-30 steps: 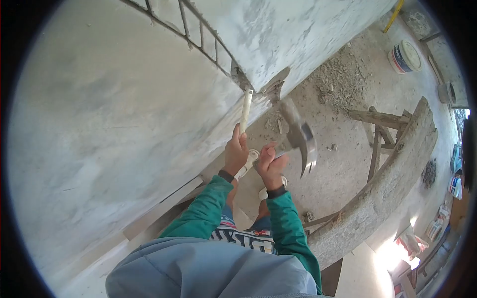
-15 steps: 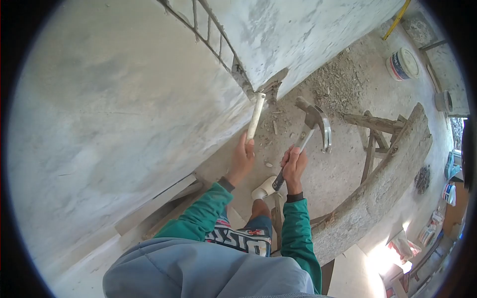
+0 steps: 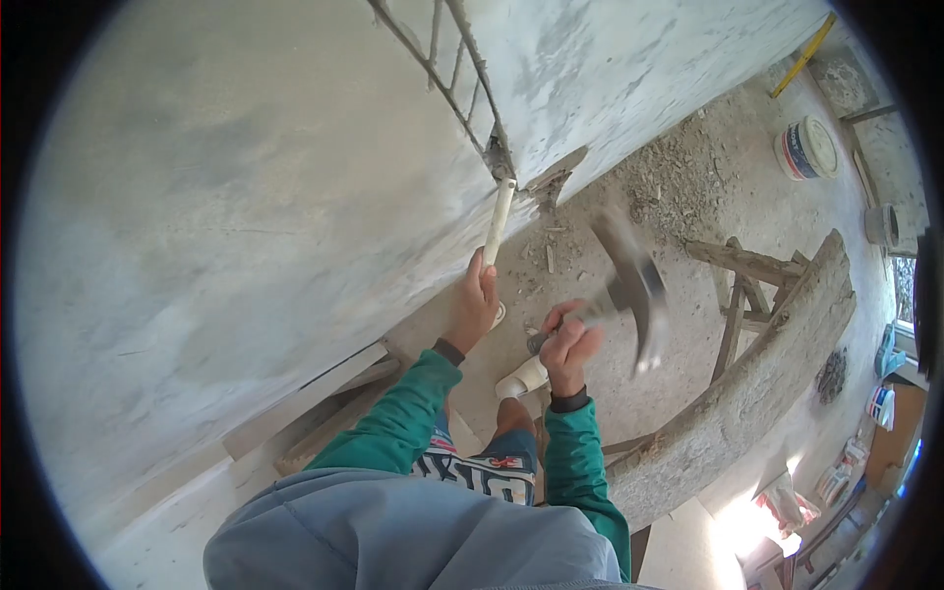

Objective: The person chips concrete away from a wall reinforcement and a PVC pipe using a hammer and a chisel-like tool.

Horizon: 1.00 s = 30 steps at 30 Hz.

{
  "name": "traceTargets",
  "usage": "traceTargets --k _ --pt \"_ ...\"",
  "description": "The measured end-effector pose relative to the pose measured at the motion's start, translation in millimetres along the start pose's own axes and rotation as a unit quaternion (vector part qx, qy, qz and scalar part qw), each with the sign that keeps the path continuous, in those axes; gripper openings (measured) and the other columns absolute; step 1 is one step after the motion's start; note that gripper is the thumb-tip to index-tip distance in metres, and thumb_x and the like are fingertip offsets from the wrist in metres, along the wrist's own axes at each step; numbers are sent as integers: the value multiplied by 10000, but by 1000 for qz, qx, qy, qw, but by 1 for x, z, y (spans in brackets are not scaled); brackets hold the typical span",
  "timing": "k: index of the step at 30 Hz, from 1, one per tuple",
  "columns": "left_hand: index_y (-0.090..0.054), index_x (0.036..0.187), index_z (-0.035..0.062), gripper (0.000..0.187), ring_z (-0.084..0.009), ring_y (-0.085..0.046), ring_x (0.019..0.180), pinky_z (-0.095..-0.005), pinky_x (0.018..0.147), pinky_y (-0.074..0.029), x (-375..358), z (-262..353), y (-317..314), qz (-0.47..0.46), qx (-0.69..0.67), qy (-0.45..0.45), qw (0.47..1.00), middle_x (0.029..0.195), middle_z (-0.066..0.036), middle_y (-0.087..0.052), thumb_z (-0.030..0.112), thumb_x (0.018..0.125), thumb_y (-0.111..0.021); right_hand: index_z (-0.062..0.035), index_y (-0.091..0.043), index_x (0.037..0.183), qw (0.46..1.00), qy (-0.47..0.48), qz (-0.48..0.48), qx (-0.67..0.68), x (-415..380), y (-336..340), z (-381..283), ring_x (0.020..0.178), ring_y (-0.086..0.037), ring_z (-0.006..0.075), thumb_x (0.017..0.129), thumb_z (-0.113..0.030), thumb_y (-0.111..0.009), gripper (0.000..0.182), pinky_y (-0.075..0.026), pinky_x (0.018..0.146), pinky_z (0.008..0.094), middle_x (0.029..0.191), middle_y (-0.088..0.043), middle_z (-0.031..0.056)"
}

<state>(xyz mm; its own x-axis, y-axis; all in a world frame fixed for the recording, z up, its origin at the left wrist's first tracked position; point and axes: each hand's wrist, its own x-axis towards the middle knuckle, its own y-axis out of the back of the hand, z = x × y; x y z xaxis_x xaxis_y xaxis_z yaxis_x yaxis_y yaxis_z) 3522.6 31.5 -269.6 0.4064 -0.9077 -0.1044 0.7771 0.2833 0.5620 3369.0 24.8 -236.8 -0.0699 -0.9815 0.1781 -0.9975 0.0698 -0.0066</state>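
Note:
My left hand point(image 3: 475, 303) is closed round the lower part of a pale, straight bar-like tool point(image 3: 500, 224) with a small dark hole at its far end. That end appears right by the broken wall corner point(image 3: 501, 162); whether it touches cannot be told. Its lower end is hidden in my fingers. In my right hand point(image 3: 568, 346) is a claw hammer point(image 3: 634, 285), gripped by its handle. The hammer's head is smeared by motion and sits to the right of the pale tool, apart from it, with the claw towards the bottom right.
A rough plank point(image 3: 728, 398) on a wooden trestle point(image 3: 742, 285) stands to the right. Rubble point(image 3: 678, 187) lies along the wall's foot. A paint bucket point(image 3: 806, 149) stands at the upper right. Exposed metal lattice point(image 3: 447, 64) runs along the wall corner. My shoe point(image 3: 523, 378) is below.
The hammer has swung round, its head tilting down and to the right, and my right hand has shifted slightly left. The pale tool stays in my left hand, a little further left in view.

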Motion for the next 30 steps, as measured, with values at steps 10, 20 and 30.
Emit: traceTargets --k 10,20,30 --pt "-462 1338 1 466 -398 -635 737 -442 666 -476 3 7 9 -50 6 39 998 811 -235 -620 336 1018 -420 28 -516 865 988 -119 -8 -97 -1 -31 74 511 -564 265 982 -286 -488 336 -411 492 399 577 -532 132" --pt "-445 1390 37 441 -378 -629 663 -418 601 -464 -22 72 64 -46 180 -62 981 739 -226 -600 247 1003 -466 12 -538 900 987 -160 -30 15 -20 -11 40 510 -574 224 993 -397 -455 427 -424 487 376 568 -535 103" --pt "-435 1399 64 436 -382 -586 599 -435 566 -444 -8 67 58 -30 214 -35 976 685 -189 -580 244 1002 -458 -14 -524 845 958 -50 98 266 -22 -36 -2 487 -487 127 1005 -467 -417 493 -388 441 289 572 -501 13"
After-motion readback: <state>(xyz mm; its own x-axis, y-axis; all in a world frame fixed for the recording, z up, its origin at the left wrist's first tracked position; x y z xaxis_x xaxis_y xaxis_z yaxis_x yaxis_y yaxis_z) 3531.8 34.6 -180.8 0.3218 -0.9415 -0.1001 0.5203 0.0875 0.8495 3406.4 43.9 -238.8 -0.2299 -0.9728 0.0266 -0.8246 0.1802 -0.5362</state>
